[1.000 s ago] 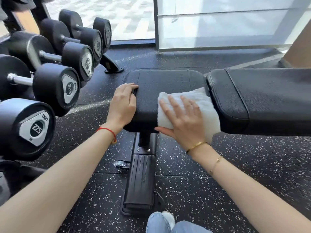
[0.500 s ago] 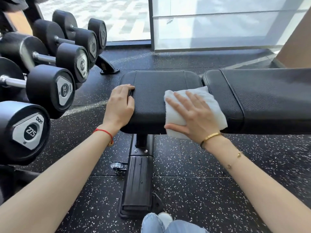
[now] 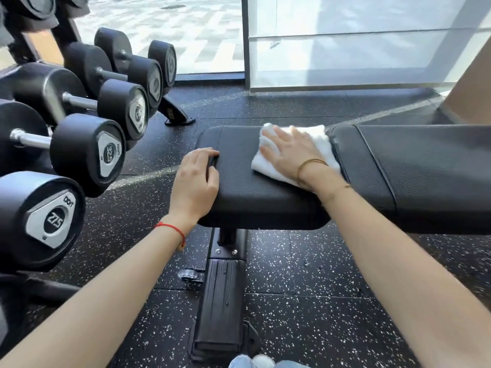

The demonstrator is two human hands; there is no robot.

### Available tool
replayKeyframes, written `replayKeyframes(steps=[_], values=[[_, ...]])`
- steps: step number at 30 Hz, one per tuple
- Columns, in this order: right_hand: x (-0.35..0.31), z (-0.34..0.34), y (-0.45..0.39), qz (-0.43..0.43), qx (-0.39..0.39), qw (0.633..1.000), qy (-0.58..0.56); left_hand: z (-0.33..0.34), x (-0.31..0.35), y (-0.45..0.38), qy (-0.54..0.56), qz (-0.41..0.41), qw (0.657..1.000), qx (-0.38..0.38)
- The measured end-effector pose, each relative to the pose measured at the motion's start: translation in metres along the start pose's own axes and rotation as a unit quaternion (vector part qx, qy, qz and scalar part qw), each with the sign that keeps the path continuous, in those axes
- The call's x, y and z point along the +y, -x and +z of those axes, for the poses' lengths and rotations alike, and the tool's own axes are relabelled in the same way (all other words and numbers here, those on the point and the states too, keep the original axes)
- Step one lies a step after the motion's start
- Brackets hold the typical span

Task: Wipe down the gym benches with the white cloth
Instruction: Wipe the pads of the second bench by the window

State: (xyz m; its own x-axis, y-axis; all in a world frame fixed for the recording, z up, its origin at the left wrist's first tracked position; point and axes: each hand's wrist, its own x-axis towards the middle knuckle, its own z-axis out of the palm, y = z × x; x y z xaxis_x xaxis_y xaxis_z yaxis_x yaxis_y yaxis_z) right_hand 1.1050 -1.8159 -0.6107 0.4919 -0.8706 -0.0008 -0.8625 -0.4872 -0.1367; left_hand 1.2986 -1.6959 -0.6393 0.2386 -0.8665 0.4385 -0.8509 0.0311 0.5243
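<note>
So you are partway through one bench, by my reading: nothing on the black vinyl marks wiped from unwiped, so how much is done cannot be told. On your far left the dumbbells (image 3: 87,152) sit on their rack, ends pointing toward the bench, with a strip of speckled floor (image 3: 159,166) between them and the seat pad (image 3: 239,197). Your left hand (image 3: 195,181) rests on that pad's left edge, fingers curled over the side, bracing. Next, your right hand (image 3: 289,152) lies flat with fingers spread, pressing the white cloth (image 3: 268,166) onto the far right part of the seat, right against the gap where the long back pad (image 3: 425,168) begins. I judge the near strip of the seat, the seam and the whole back pad are probably left to do. To the right the back pad runs out of view, so you have open room that way; the seat's rounded near edge drops off toward the frame foot (image 3: 220,309) below.
</note>
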Motion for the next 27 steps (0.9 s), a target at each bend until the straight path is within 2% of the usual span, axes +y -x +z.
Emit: replayKeyframes(steps=[4, 8, 12, 15, 18, 21, 24, 27], values=[[-0.04, 0.005, -0.006, -0.058, -0.017, 0.998, 0.005, -0.001, -0.002, 0.0, 0.003, -0.002, 1.0, 0.0], [-0.015, 0.012, 0.041, -0.146, 0.014, 0.989, -0.018, -0.002, -0.002, 0.001, 0.0, 0.001, 1.0, -0.007], [0.026, 0.001, 0.023, -0.078, 0.0, 0.997, -0.017, 0.0, 0.001, 0.002, -0.002, -0.004, 1.0, -0.006], [0.01, -0.006, -0.024, -0.031, -0.008, 0.999, -0.002, 0.002, 0.002, 0.001, -0.007, -0.012, 1.0, 0.003], [-0.033, -0.002, -0.043, -0.055, -0.016, 0.998, 0.023, 0.002, 0.001, 0.001, -0.005, -0.021, 1.0, 0.006], [-0.049, 0.006, -0.021, -0.116, -0.021, 0.993, 0.004, 0.001, 0.0, 0.001, 0.007, -0.03, 0.999, 0.007], [-0.029, 0.013, 0.019, -0.162, -0.006, 0.987, -0.008, 0.0, -0.002, 0.002, 0.013, -0.029, 1.0, 0.002], [0.012, 0.005, 0.023, -0.12, 0.009, 0.993, -0.006, 0.0, -0.002, 0.002, 0.014, -0.019, 1.0, -0.002]])
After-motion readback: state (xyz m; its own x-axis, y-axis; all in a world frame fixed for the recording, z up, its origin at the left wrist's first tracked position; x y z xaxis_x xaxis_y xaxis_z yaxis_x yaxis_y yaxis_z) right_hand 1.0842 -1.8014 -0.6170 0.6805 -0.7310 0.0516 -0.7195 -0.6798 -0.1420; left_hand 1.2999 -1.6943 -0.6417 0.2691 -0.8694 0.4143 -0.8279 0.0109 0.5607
